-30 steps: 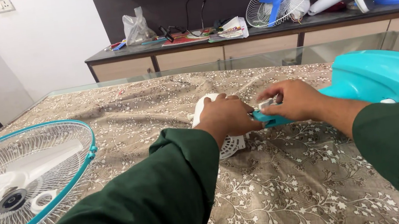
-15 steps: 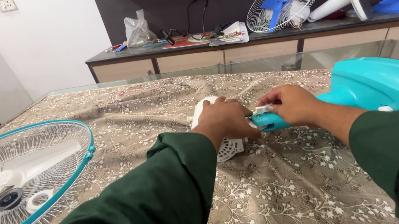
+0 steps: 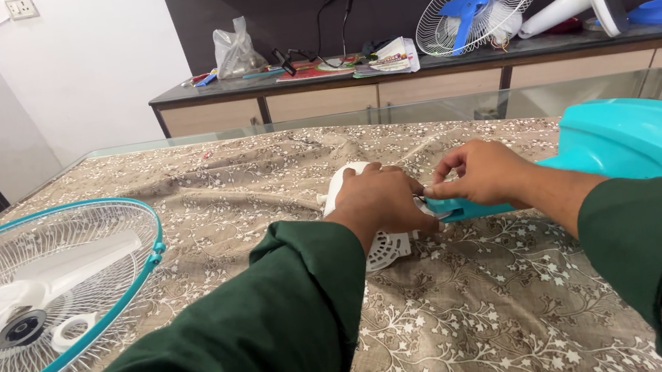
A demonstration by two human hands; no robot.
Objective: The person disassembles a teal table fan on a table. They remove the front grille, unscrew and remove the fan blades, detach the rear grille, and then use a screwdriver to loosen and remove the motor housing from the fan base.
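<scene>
1. The left hand (image 3: 380,198) wraps over the white motor housing (image 3: 381,248), lying mid-table on the floral cloth (image 3: 487,311).
2. The right hand (image 3: 480,174) pinches the turquoise fan stand (image 3: 644,140) at its neck, touching the housing.
3. A caged fan head (image 3: 27,298) rests at the table's left edge.

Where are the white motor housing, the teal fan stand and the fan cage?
white motor housing (image 3: 387,249): head view, vented lower edge.
teal fan stand (image 3: 644,138): head view, broad upper shell.
fan cage (image 3: 58,267): head view, wire grille.
</scene>
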